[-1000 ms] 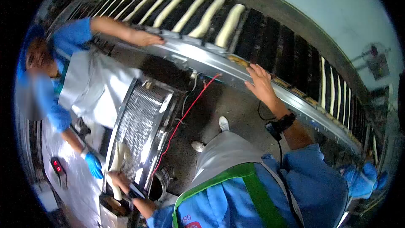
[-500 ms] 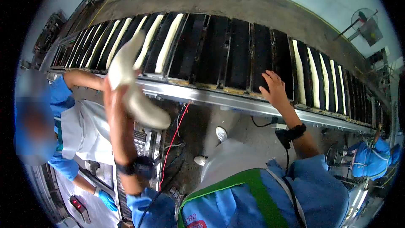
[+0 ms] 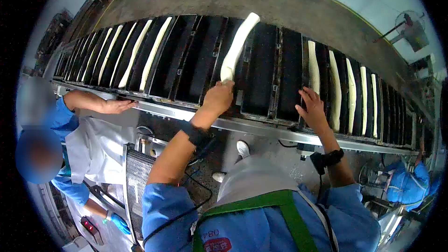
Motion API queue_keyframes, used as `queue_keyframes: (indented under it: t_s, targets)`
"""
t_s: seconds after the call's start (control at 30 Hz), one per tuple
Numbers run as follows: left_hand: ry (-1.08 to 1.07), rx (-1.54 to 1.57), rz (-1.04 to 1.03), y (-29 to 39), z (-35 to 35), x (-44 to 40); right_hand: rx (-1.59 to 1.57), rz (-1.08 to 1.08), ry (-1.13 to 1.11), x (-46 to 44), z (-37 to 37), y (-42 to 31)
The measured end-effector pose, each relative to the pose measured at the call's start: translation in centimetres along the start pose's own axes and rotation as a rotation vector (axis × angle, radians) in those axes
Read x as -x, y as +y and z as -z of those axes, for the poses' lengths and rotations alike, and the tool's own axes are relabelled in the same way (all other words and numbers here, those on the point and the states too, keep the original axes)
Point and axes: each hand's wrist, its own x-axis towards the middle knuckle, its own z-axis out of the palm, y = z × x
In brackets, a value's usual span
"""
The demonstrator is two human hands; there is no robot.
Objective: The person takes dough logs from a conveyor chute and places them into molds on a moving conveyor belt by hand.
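Note:
My left hand [image 3: 218,98] is closed round the near end of a long pale dough strip [image 3: 237,46], which slants up and away over the black trays. My right hand [image 3: 313,108] has its fingers spread at the near edge of the trays, beside the near end of another dough strip [image 3: 313,65]; nothing shows in it. Between my two hands lie long black trays [image 3: 263,74] without strips. More pale strips lie one to a tray to the left [image 3: 155,53] and right [image 3: 351,95].
A metal rail [image 3: 252,128] runs along the near side of the trays. At left stands a co-worker [image 3: 100,147], one hand near the rail, one in a blue glove. A ridged metal conveyor [image 3: 140,177] is at lower left. Another person [image 3: 408,184] is at far right.
My left hand has swung the strip from the left to over the middle trays, and the strip now lies straighter. The strips in the trays at left stand farther left. My right hand remains spread.

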Motion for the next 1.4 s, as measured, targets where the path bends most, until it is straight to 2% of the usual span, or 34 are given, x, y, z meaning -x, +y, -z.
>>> queue_keyframes:
  t_s: [0.03, 0.1, 0.17, 0.23, 0.3, 0.37, 0.4, 0.5, 0.57, 0.63, 0.7, 0.77, 0.83, 0.9, 0.93, 0.97, 1.0, 1.03, 1.07, 1.1, 1.13, 1.2, 1.23, 1.3, 1.37, 1.4]
  targets:
    - [0.002, -0.002, 0.008, -0.1, -0.1, -0.5, -0.025, 0.026, 0.01, 0.1, 0.0, 0.1]
    - [0.141, -0.148, 0.009, -0.5, 0.4, -2.7, -0.07, 0.093, 0.035, -0.1, 0.0, -0.4]
    - [0.218, -0.129, 0.0, -1.6, -0.1, -4.6, -0.117, 0.076, -0.013, -0.2, 0.6, -1.3]
    - [0.202, -0.03, -0.148, -5.0, -3.0, -8.5, -0.138, 0.107, -0.018, 0.0, 0.7, -1.5]
    - [0.129, -0.036, -0.088, -5.4, -2.5, -9.3, -0.158, 0.103, -0.076, 0.2, 0.9, -1.3]
    - [-0.111, 0.083, 0.034, -5.4, -1.4, -9.5, -0.178, 0.105, -0.09, 0.5, 0.6, -0.5]
    - [-0.159, 0.123, 0.1, -5.0, -0.8, -8.8, -0.177, 0.116, -0.087, 0.6, 0.3, 0.1]
    - [-0.177, 0.149, 0.063, -6.5, -1.1, -7.7, -0.21, 0.085, -0.145, 0.6, 0.1, 1.2]
    - [-0.078, 0.116, -0.011, -8.3, -2.4, -7.9, -0.215, 0.09, -0.156, 0.3, -0.1, 1.5]
    - [-0.089, 0.126, 0.126, -5.9, -0.4, -6.0, -0.232, 0.158, -0.123, 0.1, 0.0, 1.4]
    - [-0.015, 0.177, 0.028, -7.0, -1.0, -5.7, -0.218, 0.221, -0.155, 0.2, 0.1, 1.2]
    - [-0.116, 0.13, 0.162, -6.8, 0.0, -6.0, -0.207, 0.315, -0.2, 0.1, 0.2, 0.4]
    - [-0.102, 0.082, 0.157, -8.7, -0.1, -7.6, -0.186, 0.427, -0.232, 0.0, -0.6, -0.8]
    - [0.203, -0.066, 0.241, -6.7, -0.1, -9.0, -0.199, 0.504, -0.277, 0.0, -1.5, -1.4]
    - [0.308, -0.085, 0.028, -10.7, -2.6, -11.8, -0.198, 0.521, -0.253, 0.1, -2.2, -1.7]
    - [0.093, 0.21, 0.096, -11.2, -2.7, -12.7, -0.192, 0.532, -0.23, 0.1, -2.7, -1.9]
    - [0.065, 0.263, 0.093, -10.4, -2.2, -12.4, -0.205, 0.524, -0.21, 0.0, -2.4, -2.5]
    - [0.042, 0.311, 0.102, -11.8, -0.8, -11.3, -0.211, 0.535, -0.216, -0.8, -2.9, -4.4]
    - [0.049, 0.416, 0.082, -15.3, -2.3, -12.4, -0.2, 0.514, -0.228, -1.0, -3.4, -4.8]
    - [0.064, 0.518, 0.075, -14.9, -2.3, -11.7, -0.196, 0.507, -0.241, -0.8, -3.9, -4.7]
    - [0.137, 0.211, 0.09, -14.6, -2.5, -9.8, -0.209, 0.523, -0.245, -0.5, -4.3, -4.3]
    - [0.195, 0.119, 0.105, -11.9, -2.4, -6.0, -0.113, 0.541, -0.036, -0.3, -5.1, -4.5]
    - [0.246, 0.031, 0.094, -11.0, -2.3, -4.1, -0.129, 0.511, -0.102, -0.1, -5.2, -4.2]
    - [0.324, -0.137, 0.065, -9.6, -2.5, -0.3, -0.133, 0.484, -0.054, 0.0, -5.1, -4.3]
    - [0.244, -0.143, 0.205, -6.6, -2.4, 2.2, -0.108, 0.427, -0.061, 0.3, -5.1, -3.8]
    - [0.327, -0.114, 0.163, -4.4, -2.3, 4.2, -0.095, 0.424, -0.093, 0.5, -4.3, -3.7]
